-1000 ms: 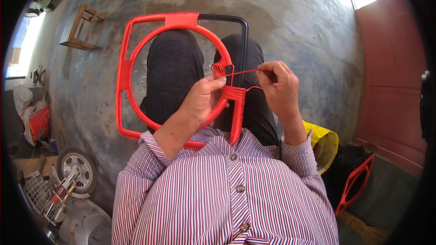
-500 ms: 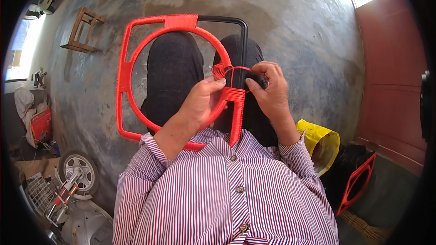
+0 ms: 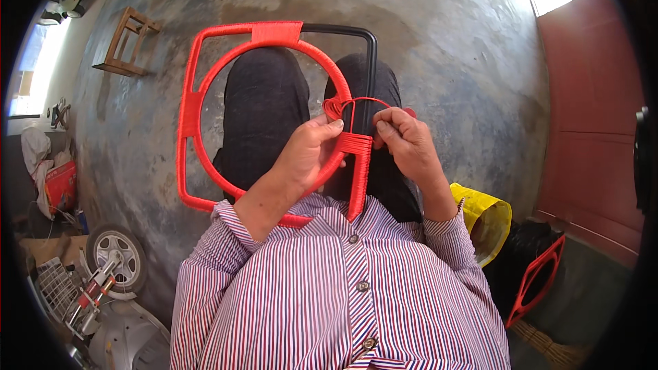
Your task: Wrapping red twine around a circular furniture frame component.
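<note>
Across my lap lies a square metal frame (image 3: 190,115) with a round ring inside, mostly wound in red cord. Its upper right corner and part of the right bar (image 3: 372,62) are bare black. My left hand (image 3: 303,154) grips the ring's right side, thumb on top, next to a wound crosspiece (image 3: 355,143). Just right of the bar, my right hand (image 3: 409,142) has its thumb and fingers pinched together at the loose red cord (image 3: 370,99), which arcs over from small loops (image 3: 334,107) on the ring. A bit of red shows behind the right fingers; what it belongs to is hidden.
A yellow container (image 3: 485,219) stands by my right side, with another red frame (image 3: 537,281) beyond it. At the lower left is a wheeled vehicle with a spoked wheel (image 3: 116,258). A wooden stool (image 3: 129,41) stands at the far left, a red door (image 3: 589,123) at the right.
The right hand has turned and lowered slightly; the dark object at its fingers is now out of sight. The cord bows out in a wider arc. The left hand keeps its grip.
</note>
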Motion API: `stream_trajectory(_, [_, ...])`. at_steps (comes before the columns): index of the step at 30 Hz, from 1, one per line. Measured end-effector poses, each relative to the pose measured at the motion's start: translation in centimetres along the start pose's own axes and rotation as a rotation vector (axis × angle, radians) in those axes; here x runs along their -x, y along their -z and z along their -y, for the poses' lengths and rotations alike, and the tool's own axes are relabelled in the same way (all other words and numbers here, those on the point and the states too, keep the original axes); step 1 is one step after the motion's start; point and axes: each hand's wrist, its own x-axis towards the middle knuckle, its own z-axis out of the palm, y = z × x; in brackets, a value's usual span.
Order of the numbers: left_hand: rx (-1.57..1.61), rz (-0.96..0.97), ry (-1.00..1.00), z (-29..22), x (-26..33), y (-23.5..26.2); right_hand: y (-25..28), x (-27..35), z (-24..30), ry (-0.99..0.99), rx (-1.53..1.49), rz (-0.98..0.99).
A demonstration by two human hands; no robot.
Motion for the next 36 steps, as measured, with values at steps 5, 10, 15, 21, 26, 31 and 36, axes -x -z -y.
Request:
stream_trajectory(5, [-0.017, -0.029, -0.001, 0.1, 0.0, -0.1, 0.4, -0.3, 1.9, -0.124, 0.191, 0.107])
stream_trajectory(10, [-0.021, 0.025, -0.005, 0.3, -0.2, 0.5, 0.7, -0.3, 1.1, -0.033, 0.238, 0.182])
stream_trajectory(15, [-0.039, 0.045, -0.009, 0.4, -0.1, 0.4, 1.1, -0.4, 0.8, 0.065, 0.177, 0.205])
stream_trajectory(21, [-0.037, 0.07, -0.003, 0.2, -0.1, 0.3, 0.7, -0.1, 1.8, 0.078, 0.31, 0.116])
stream_trajectory(26, [-0.052, 0.039, 0.029, 0.3, -0.1, 0.4, 1.6, 0.5, 0.6, 0.115, 0.038, 0.012])
stream_trajectory(31, [-0.058, -0.002, 0.022, 0.4, -0.2, 0.6, 4.3, 1.5, 0.3, 0.198, -0.869, 0.149])
stream_trajectory(36, [-0.057, -0.037, 0.003, 0.3, -0.1, 0.1, 8.9, 3.4, 1.2, 0.305, -1.05, 0.167])
